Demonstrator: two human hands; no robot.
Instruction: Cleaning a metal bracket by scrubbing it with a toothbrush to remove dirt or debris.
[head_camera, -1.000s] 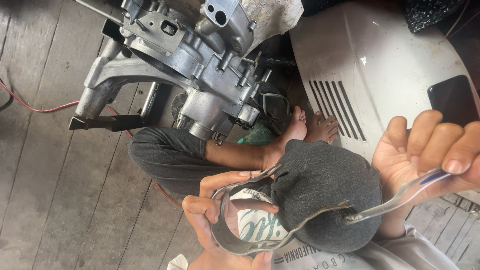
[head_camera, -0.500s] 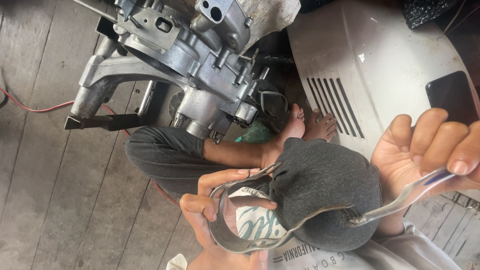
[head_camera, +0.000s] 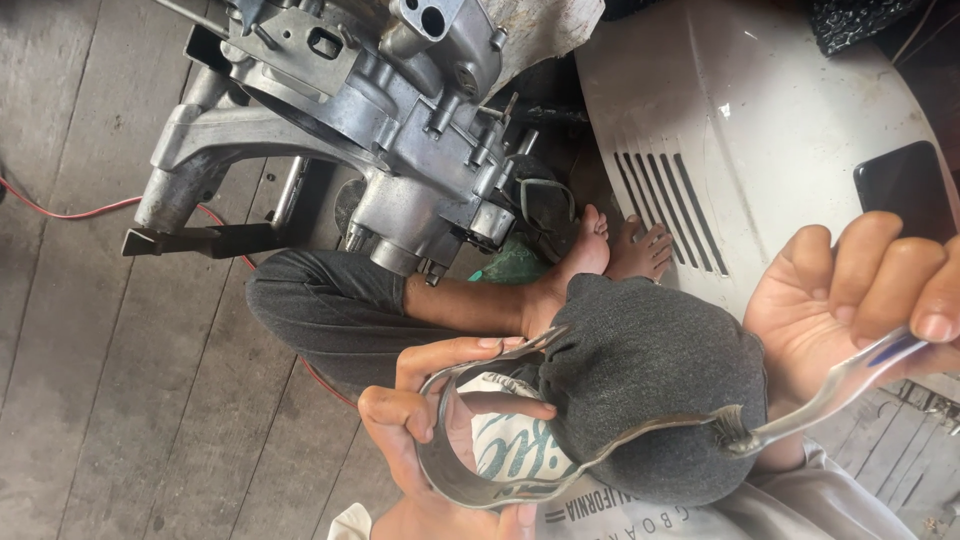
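Note:
My left hand (head_camera: 430, 420) grips the round steel band (head_camera: 470, 490) of a ring-compressor tool, fingers curled over its rim, low in the middle of the view. My right hand (head_camera: 860, 300) holds the tool's thin metal handles (head_camera: 830, 395) at the right edge, fingers wrapped loosely over them. The handles run across my bent knee in dark grey trousers (head_camera: 650, 390). A silver scooter engine casing (head_camera: 370, 110) sits on the floor above my legs, apart from both hands.
A white scooter body panel (head_camera: 760, 130) with slotted vents lies at the upper right, a dark phone (head_camera: 905, 185) on it. A red wire (head_camera: 70, 212) crosses the grey wooden floorboards (head_camera: 90, 400) at left. My bare feet (head_camera: 620, 250) rest beside the engine.
The view has shifted slightly; both hands and the tool stay in nearly the same place.

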